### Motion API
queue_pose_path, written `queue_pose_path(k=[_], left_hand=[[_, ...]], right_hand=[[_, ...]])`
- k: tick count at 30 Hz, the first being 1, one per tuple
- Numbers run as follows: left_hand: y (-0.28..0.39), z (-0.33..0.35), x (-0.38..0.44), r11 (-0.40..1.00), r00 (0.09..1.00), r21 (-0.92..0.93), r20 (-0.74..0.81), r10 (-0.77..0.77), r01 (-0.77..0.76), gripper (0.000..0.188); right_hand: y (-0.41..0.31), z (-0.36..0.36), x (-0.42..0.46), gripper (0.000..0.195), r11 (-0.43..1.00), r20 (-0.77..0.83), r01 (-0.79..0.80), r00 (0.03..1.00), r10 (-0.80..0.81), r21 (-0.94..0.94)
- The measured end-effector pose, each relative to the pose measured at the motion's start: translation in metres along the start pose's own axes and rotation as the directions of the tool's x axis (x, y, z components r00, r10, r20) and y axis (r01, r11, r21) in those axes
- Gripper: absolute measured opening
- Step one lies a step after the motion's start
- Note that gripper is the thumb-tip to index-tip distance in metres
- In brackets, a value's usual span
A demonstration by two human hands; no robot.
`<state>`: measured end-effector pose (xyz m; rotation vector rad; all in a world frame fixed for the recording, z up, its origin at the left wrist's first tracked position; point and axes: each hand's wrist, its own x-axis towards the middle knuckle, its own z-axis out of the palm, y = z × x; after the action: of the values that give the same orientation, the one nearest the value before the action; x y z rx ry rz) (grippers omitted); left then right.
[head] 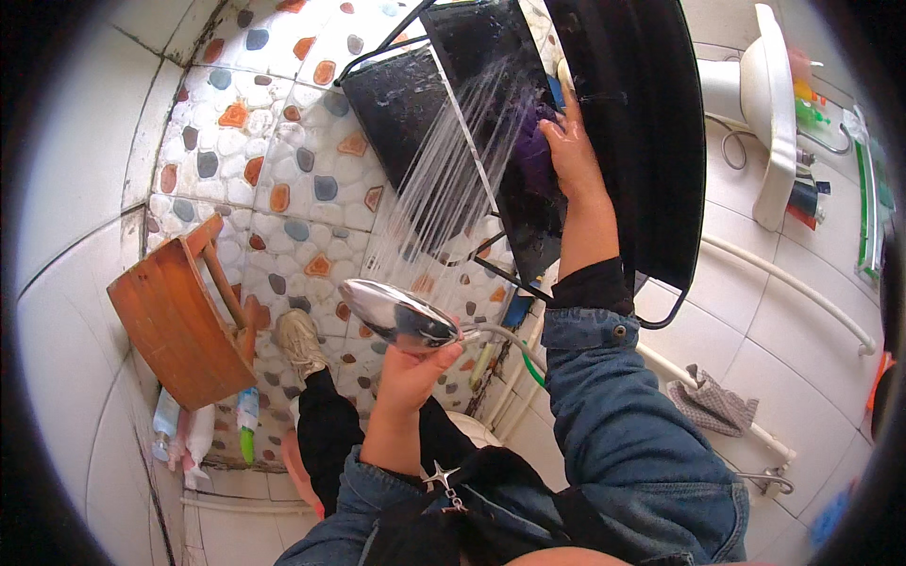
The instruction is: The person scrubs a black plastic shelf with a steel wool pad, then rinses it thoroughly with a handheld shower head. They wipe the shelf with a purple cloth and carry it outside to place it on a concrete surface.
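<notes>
My left hand (419,371) grips a chrome shower head (400,311), low in front of my body. Several jets of water leave it and strike a black folding rack or chair-like frame with flat black panels (389,117). The panels look wet, with light streaks and suds. My right hand (575,159) reaches in between the panels, wet, against a dark purple cloth or sponge (531,152) pressed on the black surface. Part of the purple thing is hidden by glare and the hand. A tall black panel (630,141) stands just right of that hand.
A wooden stool (180,318) lies tipped at the left, with several bottles (248,417) by the wall. My shoe (301,339) is on the pebble-patterned floor (283,184). A white washbasin (771,120), wall pipes (793,283) and a grey cloth (715,403) are at the right. The shower hose (513,336) trails rightward.
</notes>
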<state>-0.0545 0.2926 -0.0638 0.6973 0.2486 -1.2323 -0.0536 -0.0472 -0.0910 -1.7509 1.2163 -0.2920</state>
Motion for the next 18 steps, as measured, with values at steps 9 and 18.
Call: queue_pose_path(k=[9, 18], left_hand=[[0.002, -0.005, 0.002, 0.999, 1.0, -0.031, -0.008, -0.01, 0.01, 0.02], [-0.001, -0.004, 0.005, 0.999, 0.999, 0.021, 0.001, -0.038, 0.038, 0.016]], right_hand=[[0.033, 0.05, 0.058, 0.069, 0.568, 0.29, 0.566, 0.813, -0.505, -0.598], [0.026, 0.072, 0.051, 0.053, 0.515, 0.276, 0.501, 0.848, -0.452, -0.696]])
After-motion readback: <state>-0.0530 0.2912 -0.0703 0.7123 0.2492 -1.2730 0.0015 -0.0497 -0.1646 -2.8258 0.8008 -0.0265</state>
